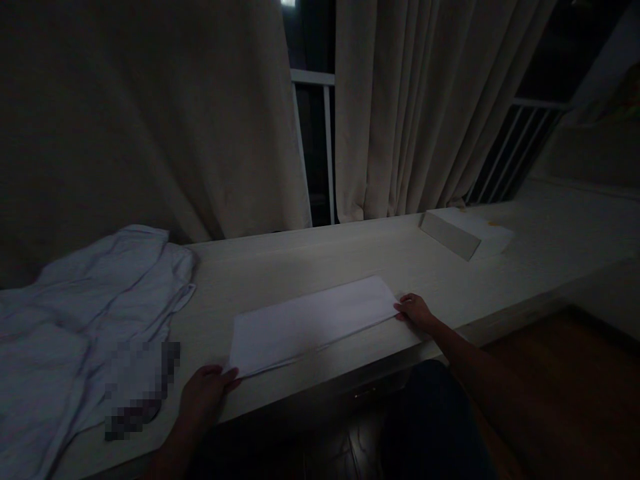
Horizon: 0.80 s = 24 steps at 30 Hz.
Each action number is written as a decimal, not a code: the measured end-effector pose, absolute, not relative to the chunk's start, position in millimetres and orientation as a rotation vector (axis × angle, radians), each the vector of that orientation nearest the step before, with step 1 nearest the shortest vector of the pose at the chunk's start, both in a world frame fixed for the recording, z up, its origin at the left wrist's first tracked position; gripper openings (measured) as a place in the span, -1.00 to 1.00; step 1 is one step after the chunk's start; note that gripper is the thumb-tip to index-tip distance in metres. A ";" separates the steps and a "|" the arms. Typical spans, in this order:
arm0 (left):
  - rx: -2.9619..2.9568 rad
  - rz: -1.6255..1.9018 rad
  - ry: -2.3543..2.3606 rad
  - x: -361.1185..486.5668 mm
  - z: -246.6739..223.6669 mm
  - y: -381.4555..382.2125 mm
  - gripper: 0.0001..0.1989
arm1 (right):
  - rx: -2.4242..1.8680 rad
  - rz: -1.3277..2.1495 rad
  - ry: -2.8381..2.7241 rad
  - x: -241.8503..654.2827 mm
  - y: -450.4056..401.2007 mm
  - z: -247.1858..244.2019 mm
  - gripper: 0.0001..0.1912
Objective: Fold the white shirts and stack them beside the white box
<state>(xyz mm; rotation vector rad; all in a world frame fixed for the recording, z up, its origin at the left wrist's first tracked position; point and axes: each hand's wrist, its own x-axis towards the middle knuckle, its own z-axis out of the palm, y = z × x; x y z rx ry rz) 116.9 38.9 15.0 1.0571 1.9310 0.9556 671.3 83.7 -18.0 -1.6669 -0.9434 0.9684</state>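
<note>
A white cloth (pixel 313 321), folded into a long flat strip, lies on the pale ledge (pixel 280 260) in front of me. At its near left corner, my left hand (pixel 207 390) pinches the edge between thumb and fingers. My right hand (pixel 414 311) grips the right end near the front corner in the same way. Between the two hands the strip looks flat, with its layered edge facing me. The light is dim, so fine detail of the cloth does not show.
Rumpled white fabric (pixel 110 293) is heaped on the left of the ledge, with a blurred-out patch over part of it. A white box (pixel 467 230) stands at the back right. Beige curtains (pixel 395 107) hang behind, with a railing (pixel 327 133) in the gap.
</note>
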 end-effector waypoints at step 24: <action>2.607 0.360 1.981 158.5 -30.0 103.0 -0.29 | -1.970 -0.182 -1.876 624.1 68.2 -17.3 -0.52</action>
